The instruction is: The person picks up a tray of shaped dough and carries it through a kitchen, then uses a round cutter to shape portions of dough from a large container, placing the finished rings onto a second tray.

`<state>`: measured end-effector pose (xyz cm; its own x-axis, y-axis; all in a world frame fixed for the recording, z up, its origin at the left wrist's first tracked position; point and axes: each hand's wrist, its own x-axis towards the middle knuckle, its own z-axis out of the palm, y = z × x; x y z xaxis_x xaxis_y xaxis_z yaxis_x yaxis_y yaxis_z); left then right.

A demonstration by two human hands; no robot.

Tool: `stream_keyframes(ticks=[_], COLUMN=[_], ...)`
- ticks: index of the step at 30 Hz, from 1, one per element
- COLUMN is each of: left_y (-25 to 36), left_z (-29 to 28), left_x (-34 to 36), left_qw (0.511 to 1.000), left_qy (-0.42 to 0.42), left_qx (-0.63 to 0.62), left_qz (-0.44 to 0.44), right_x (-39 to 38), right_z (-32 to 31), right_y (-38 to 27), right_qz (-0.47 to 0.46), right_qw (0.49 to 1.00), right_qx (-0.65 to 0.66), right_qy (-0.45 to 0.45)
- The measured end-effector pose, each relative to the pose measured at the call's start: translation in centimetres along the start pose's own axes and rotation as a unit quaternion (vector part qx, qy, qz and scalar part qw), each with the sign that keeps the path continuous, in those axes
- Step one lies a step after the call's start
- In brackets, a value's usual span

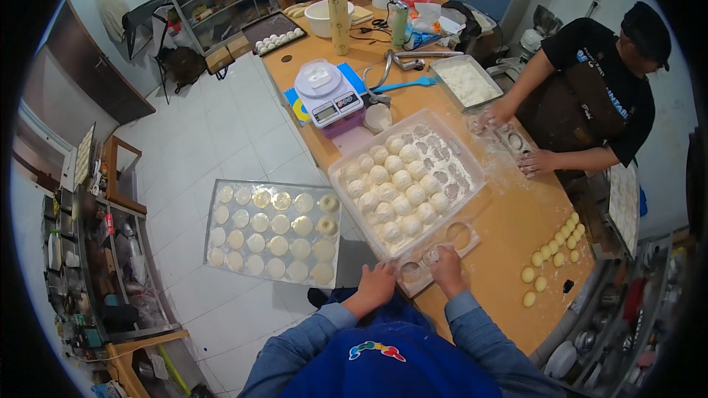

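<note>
A wooden mould board (466,248) with round hollows lies at the table edge in front of me. My right hand (447,273) is closed around a small, round, pale thing (430,253), like a cup or press, over the middle hollow. At the board's left end rests my left hand (377,284), fingers stretched toward it with the thumb apart. Just beyond the board stands a translucent plastic tub (472,153) of floured dough balls (402,180); its far right part shows bare floury patches. On my left is a tray (214,210) with rows of flat dough rounds (258,222).
Across the table, another person's hands (537,163) work at a similar mould (510,138). A kitchen scale (325,96), a flour tray (466,81), a metal dough hook (383,74) and a white bowl (318,21) stand farther back. Small yellow balls (546,251) lie at right.
</note>
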<state>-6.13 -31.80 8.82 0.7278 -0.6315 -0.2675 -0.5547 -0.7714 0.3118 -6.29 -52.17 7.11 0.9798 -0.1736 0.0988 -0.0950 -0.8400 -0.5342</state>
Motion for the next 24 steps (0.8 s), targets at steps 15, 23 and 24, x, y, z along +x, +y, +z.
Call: stream_keyframes(ticks=[15, 23, 24], left_y=[-0.3, -0.1, -0.1], left_z=[0.4, 0.1, 0.1], left_x=[0.3, 0.2, 0.2], left_qw=[0.999, 1.0, 1.0], left_qy=[-0.037, -0.013, -0.015], left_qx=[0.018, 0.012, 0.015], left_qz=[-0.007, -0.008, -0.008], right_x=[0.0, -0.4, -0.3], right_z=[-4.2, -1.0, -0.9], right_y=[-0.7, 0.4, 0.4], right_qz=[0.025, -0.034, -0.038], right_qw=[0.999, 0.999, 0.999], right_qx=[0.02, 0.022, 0.016], right_qy=[-0.013, 0.007, 0.001])
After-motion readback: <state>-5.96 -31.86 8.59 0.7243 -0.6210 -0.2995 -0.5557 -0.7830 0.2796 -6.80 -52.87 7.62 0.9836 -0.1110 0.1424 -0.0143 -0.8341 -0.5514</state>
